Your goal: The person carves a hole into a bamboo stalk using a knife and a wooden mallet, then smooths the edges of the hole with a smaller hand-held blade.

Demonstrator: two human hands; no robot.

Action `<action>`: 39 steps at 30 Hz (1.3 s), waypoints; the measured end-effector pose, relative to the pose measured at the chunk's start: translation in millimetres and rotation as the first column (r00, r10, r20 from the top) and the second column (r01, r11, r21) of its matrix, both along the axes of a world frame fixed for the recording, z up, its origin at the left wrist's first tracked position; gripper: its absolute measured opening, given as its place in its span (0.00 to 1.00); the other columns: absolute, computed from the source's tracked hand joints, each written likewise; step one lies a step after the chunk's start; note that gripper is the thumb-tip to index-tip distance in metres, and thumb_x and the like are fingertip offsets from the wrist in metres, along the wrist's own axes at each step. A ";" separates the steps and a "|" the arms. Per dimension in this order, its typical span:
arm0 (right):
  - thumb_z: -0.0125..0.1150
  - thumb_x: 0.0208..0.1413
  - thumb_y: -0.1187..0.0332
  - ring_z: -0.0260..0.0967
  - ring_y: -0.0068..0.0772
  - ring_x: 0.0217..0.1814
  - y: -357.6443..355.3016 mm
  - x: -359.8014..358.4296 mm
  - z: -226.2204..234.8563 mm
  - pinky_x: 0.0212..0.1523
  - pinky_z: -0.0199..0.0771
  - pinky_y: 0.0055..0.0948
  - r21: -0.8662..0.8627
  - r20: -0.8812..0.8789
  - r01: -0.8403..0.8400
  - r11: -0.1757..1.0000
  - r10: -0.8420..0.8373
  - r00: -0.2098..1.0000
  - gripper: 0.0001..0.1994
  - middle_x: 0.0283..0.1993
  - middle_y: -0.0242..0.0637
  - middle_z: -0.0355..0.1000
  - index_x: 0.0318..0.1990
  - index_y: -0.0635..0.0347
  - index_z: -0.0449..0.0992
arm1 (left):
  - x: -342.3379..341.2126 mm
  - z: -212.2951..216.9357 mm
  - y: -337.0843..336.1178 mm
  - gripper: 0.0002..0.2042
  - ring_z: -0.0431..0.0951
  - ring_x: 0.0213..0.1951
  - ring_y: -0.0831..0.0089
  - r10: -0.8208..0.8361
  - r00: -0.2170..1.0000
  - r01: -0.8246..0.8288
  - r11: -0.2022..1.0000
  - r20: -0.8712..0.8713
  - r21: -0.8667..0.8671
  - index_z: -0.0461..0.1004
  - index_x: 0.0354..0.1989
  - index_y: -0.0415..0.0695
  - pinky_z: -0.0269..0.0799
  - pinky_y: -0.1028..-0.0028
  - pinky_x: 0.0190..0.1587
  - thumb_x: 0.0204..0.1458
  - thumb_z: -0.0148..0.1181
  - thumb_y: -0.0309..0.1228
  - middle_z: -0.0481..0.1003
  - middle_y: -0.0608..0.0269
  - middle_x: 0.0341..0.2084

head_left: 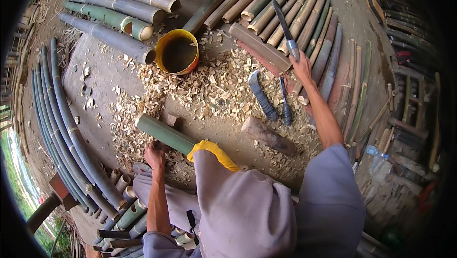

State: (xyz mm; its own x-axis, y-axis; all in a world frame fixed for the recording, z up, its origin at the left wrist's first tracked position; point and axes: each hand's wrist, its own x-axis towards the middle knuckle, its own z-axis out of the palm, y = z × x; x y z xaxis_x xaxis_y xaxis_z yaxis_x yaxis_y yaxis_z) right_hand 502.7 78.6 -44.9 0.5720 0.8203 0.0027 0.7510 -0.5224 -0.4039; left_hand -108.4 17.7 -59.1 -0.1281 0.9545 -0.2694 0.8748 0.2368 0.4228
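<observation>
My right hand [302,66] reaches out to the upper right and grips the grey handle of a long dark-bladed knife [284,28] that lies over split bamboo slats [304,17]. My left hand [154,155] rests low beside a short green bamboo section [163,132] that lies across my lap, its near end under a yellow cloth [214,152]. Two more dark-handled blades [262,95] [286,108] lie on the ground among wood chips [209,86], just left of my right forearm.
A yellow bucket [177,52] of dark liquid stands at upper centre. Whole bamboo poles [119,8] lie at upper left, long split strips [62,124] curve along the left. A wooden block [267,135] lies near my knee. Short cut bamboo rings [121,182] sit at lower left.
</observation>
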 end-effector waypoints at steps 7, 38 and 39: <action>0.61 0.51 0.61 0.62 0.60 0.54 41.1 9.4 -22.7 0.55 0.62 0.46 0.165 0.033 0.022 0.986 -0.028 0.999 0.28 0.53 0.59 0.64 0.58 0.64 0.63 | 9.4 -1.7 -2.2 0.20 0.74 0.36 0.53 0.000 1.000 -0.001 1.000 -0.026 -0.028 0.77 0.35 0.40 0.69 0.62 0.41 0.28 0.70 0.32 0.74 0.52 0.31; 0.69 0.37 0.42 0.63 0.62 0.56 -221.8 32.7 -64.7 0.54 0.62 0.51 -0.339 0.082 0.668 0.663 -0.686 0.723 0.56 0.54 0.63 0.64 0.69 0.45 0.36 | -4.3 -16.1 -9.9 0.23 0.74 0.38 0.55 0.019 1.000 -0.019 0.999 0.021 0.025 0.77 0.39 0.40 0.68 0.63 0.43 0.28 0.70 0.33 0.74 0.53 0.34; 0.68 0.38 0.42 0.63 0.63 0.56 -224.0 34.4 -65.9 0.54 0.62 0.51 -0.330 0.074 0.666 0.669 -0.685 0.725 0.56 0.55 0.63 0.63 0.69 0.45 0.36 | -3.1 -16.8 -9.9 0.23 0.74 0.38 0.55 0.019 0.999 -0.020 1.000 0.025 0.022 0.77 0.39 0.40 0.68 0.63 0.43 0.28 0.70 0.33 0.74 0.53 0.34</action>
State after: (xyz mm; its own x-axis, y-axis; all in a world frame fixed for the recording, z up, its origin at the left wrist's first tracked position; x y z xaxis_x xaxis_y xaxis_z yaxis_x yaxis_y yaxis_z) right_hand 537.1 -145.4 -110.8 0.9613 0.1573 -0.2259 0.1248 -0.9805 -0.1519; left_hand -111.5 7.8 -75.9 -0.1405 0.9575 -0.2519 0.8591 0.2443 0.4496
